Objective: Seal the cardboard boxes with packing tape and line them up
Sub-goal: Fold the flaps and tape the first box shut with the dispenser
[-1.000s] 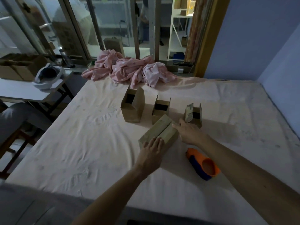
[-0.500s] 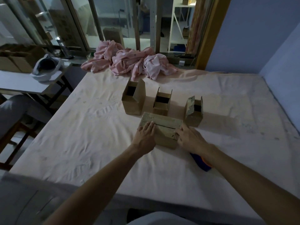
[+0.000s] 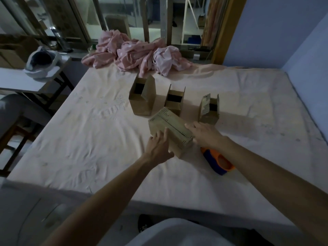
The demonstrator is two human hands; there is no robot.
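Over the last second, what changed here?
The closed box was swung clockwise on the sheet, between the left hand and right hand, which kept pressing its sides. The three open boxes and the orange tape dispenser stayed put.

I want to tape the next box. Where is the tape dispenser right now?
Head view: the tape dispenser lies on the sheet right of centre, just below the right hand, beside the closed box.
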